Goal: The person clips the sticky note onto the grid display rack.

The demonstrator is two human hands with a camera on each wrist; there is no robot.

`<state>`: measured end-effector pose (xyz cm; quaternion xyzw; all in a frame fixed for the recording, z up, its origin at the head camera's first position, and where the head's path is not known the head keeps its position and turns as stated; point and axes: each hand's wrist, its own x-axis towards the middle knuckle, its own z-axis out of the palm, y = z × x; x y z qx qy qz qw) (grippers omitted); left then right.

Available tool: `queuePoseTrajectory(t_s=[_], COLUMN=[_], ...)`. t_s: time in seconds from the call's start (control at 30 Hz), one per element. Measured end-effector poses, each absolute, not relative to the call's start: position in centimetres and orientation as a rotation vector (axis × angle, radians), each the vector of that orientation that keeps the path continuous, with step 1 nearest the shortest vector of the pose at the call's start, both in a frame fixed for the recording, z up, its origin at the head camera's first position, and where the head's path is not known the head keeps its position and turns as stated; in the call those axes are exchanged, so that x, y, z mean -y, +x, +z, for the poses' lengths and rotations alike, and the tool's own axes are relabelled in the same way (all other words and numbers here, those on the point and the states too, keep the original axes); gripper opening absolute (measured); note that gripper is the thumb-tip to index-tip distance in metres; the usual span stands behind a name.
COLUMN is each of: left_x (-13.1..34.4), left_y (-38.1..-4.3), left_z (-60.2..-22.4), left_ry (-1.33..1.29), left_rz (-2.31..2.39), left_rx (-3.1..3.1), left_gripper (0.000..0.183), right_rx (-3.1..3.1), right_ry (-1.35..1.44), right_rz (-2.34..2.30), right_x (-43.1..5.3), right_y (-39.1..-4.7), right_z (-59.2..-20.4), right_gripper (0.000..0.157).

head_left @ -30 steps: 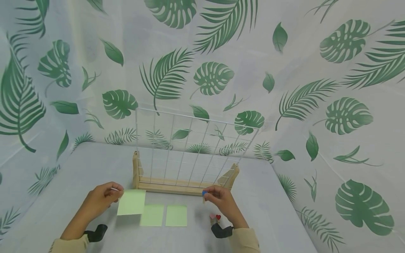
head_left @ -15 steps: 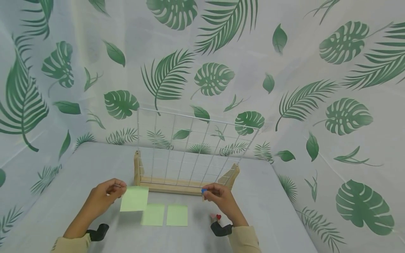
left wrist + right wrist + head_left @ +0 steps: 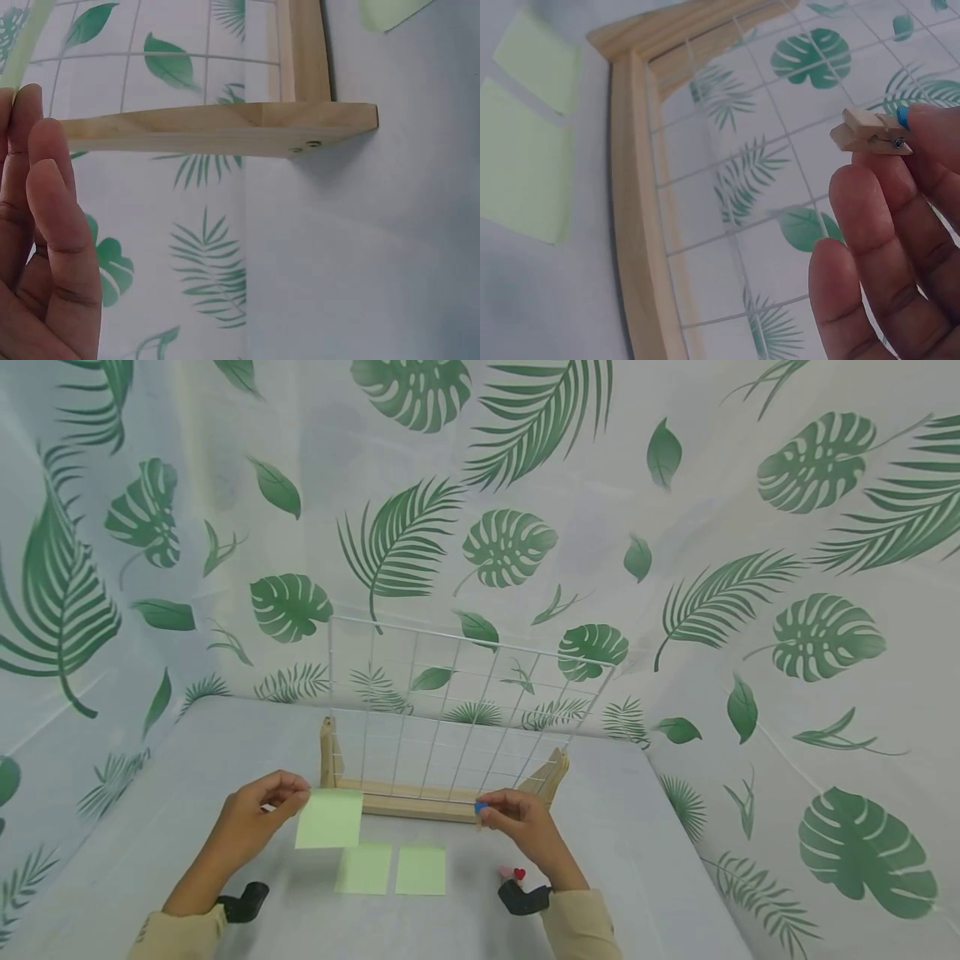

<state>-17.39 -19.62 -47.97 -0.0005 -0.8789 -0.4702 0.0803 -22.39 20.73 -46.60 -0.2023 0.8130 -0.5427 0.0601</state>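
Observation:
My left hand [image 3: 255, 814] pinches a pale green sticky note [image 3: 330, 820] by its upper left corner, holding it above the table in front of the rack. In the left wrist view, only a strip of that note [image 3: 28, 41] shows above the fingertips. A small wooden clothespin [image 3: 871, 133] with a blue top is pinched between my right thumb and fingers; its jaws point away from the hand. My right hand [image 3: 528, 828] is near the right part of the rack's wooden base. The wire grid rack [image 3: 472, 641] stands upright behind both hands.
Two more green notes, one on the left [image 3: 365, 870] and one on the right [image 3: 421, 870], lie side by side on the table. A red heart [image 3: 519, 874] and a pink one show beside the right wrist's black mount [image 3: 525, 900]. The rack's wooden base [image 3: 435, 811] spans the middle.
My left hand has risen and moved right and toward the rack with the note. My right hand has shifted slightly up and left with the clothespin.

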Motion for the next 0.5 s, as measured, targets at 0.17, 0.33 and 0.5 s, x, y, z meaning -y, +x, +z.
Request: queuePoseTrajectory(t_s=[0.17, 0.33, 0.5], left_x=[19.4, 19.4, 19.3], left_y=[-17.4, -17.4, -17.5], left_z=[-47.7, -47.5, -47.1], left_ry=[-0.028, -0.037, -0.042], left_rz=[-1.407, -1.392, -1.383], left_rx=[2.602, 2.601, 2.593], left_gripper=[0.020, 0.021, 0.019], right_rx=[-2.423, -2.407, -2.389], right_ry=[-0.676, -0.754, -0.754], right_rz=[-1.665, -1.675, -1.700], right_x=[-20.6, -20.3, -20.0], right_y=[-22.6, -22.5, -22.3], right_z=[-46.3, -45.9, -45.3], right_gripper=[0.024, 0.025, 0.025])
